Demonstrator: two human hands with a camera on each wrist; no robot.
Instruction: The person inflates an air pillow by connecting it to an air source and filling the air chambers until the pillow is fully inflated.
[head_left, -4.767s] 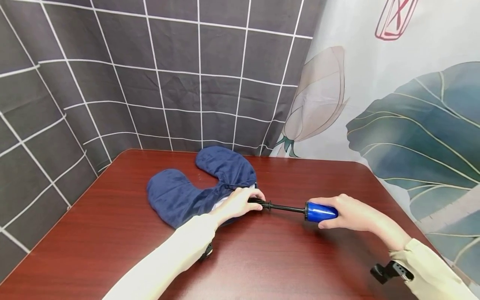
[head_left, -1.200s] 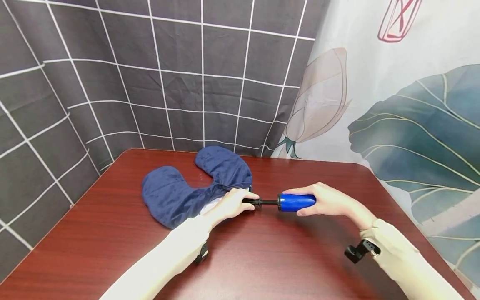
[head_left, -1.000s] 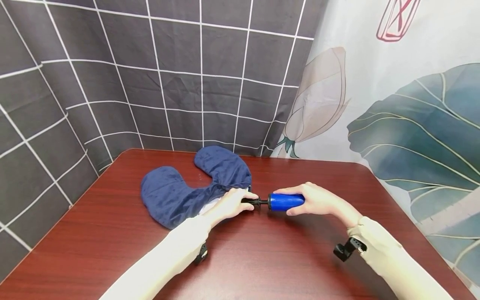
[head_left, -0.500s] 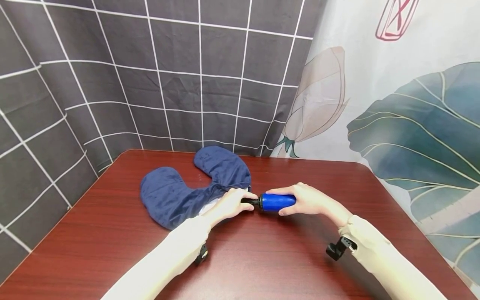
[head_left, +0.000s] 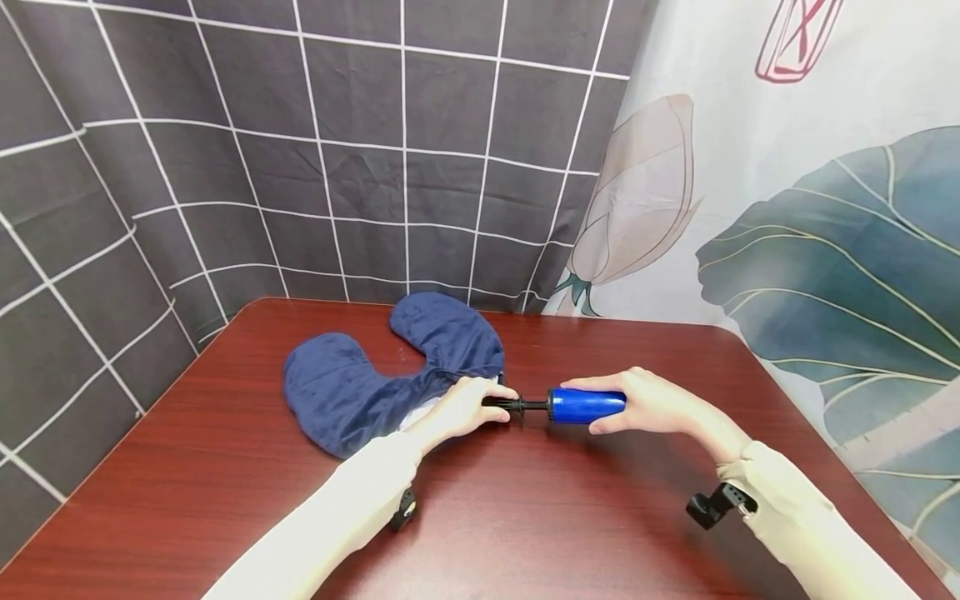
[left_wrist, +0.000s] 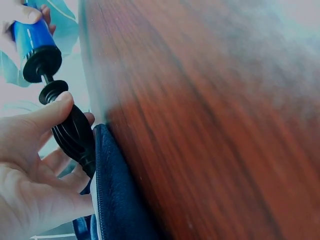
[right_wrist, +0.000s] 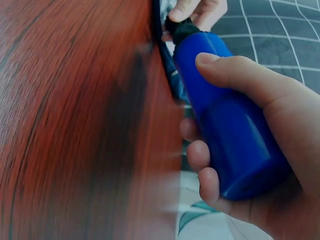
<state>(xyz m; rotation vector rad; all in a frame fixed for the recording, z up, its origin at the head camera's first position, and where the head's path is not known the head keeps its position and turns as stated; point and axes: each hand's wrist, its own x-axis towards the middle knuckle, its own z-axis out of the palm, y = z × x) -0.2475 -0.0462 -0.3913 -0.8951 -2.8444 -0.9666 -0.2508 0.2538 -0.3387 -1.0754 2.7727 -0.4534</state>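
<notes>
Covering the back and left side, a dark gridded cloth [head_left: 360, 175] is hanging behind the workspace, and a pale cloth printed with leaves and a bud [head_left: 742, 196] is draping down the right. Below them a reddish-brown wooden table [head_left: 570, 517] is stretching toward the viewer. Toward its far left part a navy U-shaped pillow [head_left: 390, 400] is lying flat, its two lobes pointing away to the left and rear, its near right edge showing some white lining [head_left: 420, 411]. Cream sleeves [head_left: 795, 492] are reaching in from both lower corners. The right hand [head_left: 648, 402] is wrapping its fingers and thumb around a blue pump barrel [head_left: 587, 406], which is lying level above the table, to the right of the pillow. The left hand [head_left: 468, 407] is bending across the pillow's right edge, pinching a ribbed black grip [left_wrist: 75, 132] between thumb and fingers. A short length of thin black rod [head_left: 535, 406] is joining that grip to the barrel. A zipper [left_wrist: 100, 185] is running along the pillow's edge just beside the grip; whether the grip's lower end is touching the pillow is hard to tell, as fingers and fabric are hiding it.
</notes>
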